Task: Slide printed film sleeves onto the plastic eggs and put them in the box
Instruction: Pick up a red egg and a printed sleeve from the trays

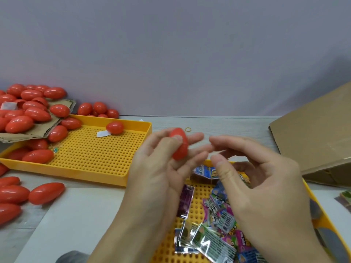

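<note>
Grey wall behind, pale table (79, 209) in front of you. Both your forearms run off the bottom edge, and motion blur smears the fingertips, so fine contact is hard to read. Your right hand (266, 179) covers part of the near yellow tray (190, 188); its right rim is cut off by the frame. Print on the film sleeves (214, 242) is too blurred to read.

Grip: your left hand (157, 168) holds one red egg (179, 144) upright-ish, thumb across its front, fingers behind it. Right hand sits just beside it, thumb and forefinger curled toward each other w/ a narrow gap. Something pale shows faintly between them, but can't tell if you're pinching a sleeve or nothing.

Containers: near tray holds the loose sleeves, piled approx. in its middle and right, under your right hand. Far yellow tray (91, 152), perforated floor, holds several red eggs along its left side, one lone egg (115, 127) near the back rim w/ a white slip (103, 133) touching it. Cardboard scrap (36, 130) overlaps that tray's left corner, heaped w/ more eggs (32, 103). More eggs lie loose on the table at far left. Cardboard box (315, 137) stands at right, partly out of frame; its inside is not visible. Small rubber band (188, 129) lies on the table just behind the held egg.
</note>
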`<state>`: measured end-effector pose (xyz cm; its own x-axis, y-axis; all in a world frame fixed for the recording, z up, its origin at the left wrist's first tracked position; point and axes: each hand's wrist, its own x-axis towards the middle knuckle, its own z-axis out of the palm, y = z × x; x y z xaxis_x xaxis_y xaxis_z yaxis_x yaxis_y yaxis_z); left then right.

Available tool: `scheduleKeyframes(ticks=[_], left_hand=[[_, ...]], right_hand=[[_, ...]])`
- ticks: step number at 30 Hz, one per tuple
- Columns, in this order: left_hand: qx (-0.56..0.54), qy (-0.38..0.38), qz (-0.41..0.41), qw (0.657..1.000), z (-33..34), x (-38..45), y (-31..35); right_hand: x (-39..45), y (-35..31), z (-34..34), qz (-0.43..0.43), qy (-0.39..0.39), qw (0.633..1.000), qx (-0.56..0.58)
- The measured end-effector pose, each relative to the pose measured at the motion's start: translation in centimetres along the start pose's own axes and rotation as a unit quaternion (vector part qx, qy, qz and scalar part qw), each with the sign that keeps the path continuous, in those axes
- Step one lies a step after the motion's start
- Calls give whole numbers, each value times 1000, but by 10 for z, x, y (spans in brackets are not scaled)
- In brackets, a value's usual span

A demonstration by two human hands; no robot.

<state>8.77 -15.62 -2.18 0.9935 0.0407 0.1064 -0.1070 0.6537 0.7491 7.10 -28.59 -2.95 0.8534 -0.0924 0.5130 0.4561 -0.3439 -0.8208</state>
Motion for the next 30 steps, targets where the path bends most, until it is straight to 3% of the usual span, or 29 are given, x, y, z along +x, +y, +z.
scheduleKeyframes(ticks=[4,7,10,17,30], left_hand=[[-47,71,-12,996,-9,4,12],[-70,116,-38,990,-14,6,15],[-69,125,-53,988,-13,7,15],[-40,136,-46,989,-12,7,8],[-1,134,-32,990,-10,8,5]], right_hand=[[-1,4,-2,1,-43,992,-117],[-4,1,4,-22,-156,964,-213],[-8,-2,14,18,-271,932,-241],[-8,-3,16,67,-287,914,-279],[-11,7,16,62,-261,945,-187]])
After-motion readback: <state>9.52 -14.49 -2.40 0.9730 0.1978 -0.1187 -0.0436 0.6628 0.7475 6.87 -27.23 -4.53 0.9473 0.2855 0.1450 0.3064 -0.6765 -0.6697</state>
